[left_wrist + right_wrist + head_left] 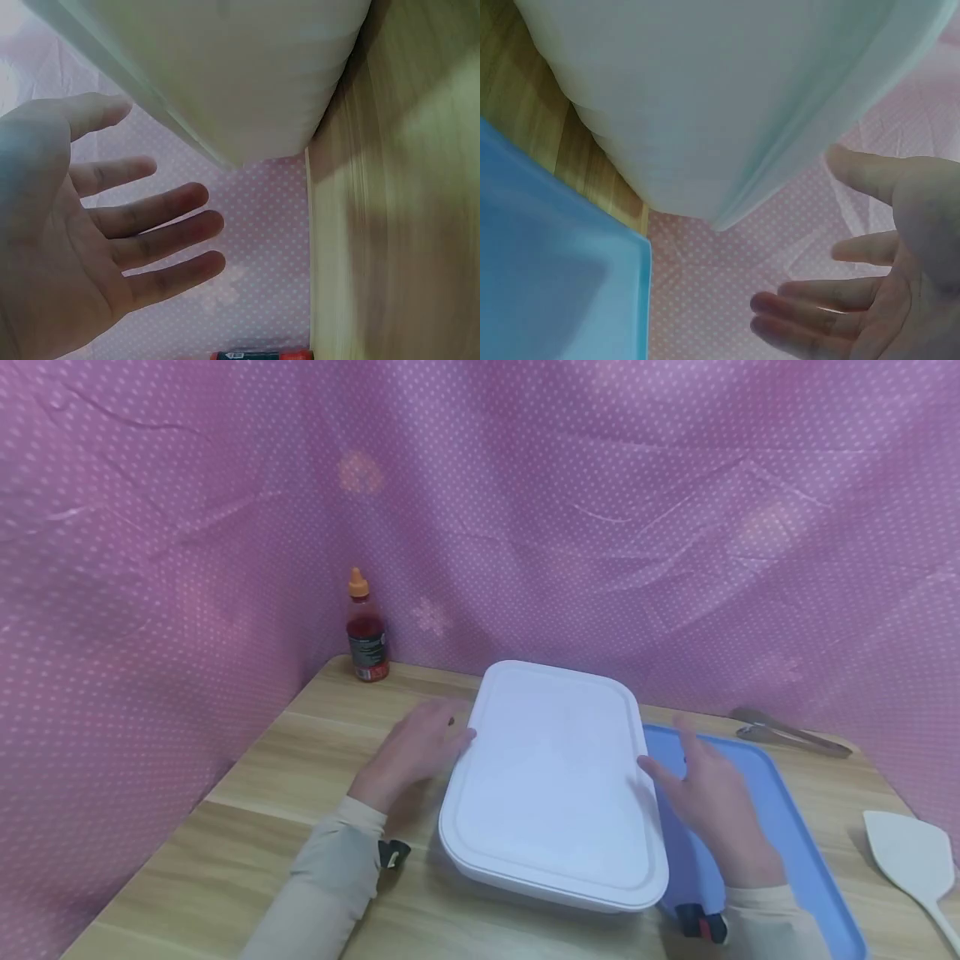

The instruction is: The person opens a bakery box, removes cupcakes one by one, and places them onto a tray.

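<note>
Evidently, the lidded white container (553, 785) stands unaided just left of the blue tray (795, 850), since the left hand (420, 740), farther left, and right hand (714, 792), above the tray, have widespread fingers gripping nothing.

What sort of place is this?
Probably a makeshift kitchen-style mock-up rather than a real kitchen: pink dotted cloth as backdrop, plus a red sauce bottle and tongs.

Head view looks down; close wrist views share the box (557, 783).
</note>
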`<state>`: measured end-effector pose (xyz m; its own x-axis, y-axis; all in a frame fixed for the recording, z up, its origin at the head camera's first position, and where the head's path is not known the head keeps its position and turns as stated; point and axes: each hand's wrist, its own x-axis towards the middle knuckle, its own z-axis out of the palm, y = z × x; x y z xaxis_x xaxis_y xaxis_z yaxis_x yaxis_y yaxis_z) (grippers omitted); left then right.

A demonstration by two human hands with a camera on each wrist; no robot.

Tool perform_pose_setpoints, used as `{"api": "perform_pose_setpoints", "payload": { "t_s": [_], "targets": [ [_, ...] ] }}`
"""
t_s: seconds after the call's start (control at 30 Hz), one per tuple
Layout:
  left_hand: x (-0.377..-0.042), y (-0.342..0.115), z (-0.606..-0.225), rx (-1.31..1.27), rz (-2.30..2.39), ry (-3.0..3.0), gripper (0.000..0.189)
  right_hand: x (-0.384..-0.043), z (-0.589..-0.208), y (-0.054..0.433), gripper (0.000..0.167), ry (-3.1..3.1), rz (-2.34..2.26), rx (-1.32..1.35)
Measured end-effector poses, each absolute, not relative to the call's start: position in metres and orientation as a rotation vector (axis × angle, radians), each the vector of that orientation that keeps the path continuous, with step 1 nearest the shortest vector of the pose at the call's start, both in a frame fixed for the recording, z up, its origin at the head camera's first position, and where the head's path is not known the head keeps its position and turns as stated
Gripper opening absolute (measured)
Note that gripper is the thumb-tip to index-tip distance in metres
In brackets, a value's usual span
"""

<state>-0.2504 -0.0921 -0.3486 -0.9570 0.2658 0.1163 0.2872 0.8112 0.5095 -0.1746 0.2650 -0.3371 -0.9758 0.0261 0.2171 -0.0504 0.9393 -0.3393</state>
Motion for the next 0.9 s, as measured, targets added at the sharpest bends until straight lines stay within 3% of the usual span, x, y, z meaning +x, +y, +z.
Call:
{"api": "perform_pose_setpoints", "payload": {
  "t_s": [0.4,0.9],
  "targets": [
    [-0.2477,-0.0871,-0.3483,-0.501,-0.866,-2.956,0.057,-0.1739,-0.3395,0.2595,0.069,-2.87,0.523,0.061],
    [-0.2476,-0.0845,-0.3498,-0.471,-0.836,-3.006,0.054,-0.1787,-0.3452,0.2598,0.06,-2.908,0.618,0.081]
  ]
}}
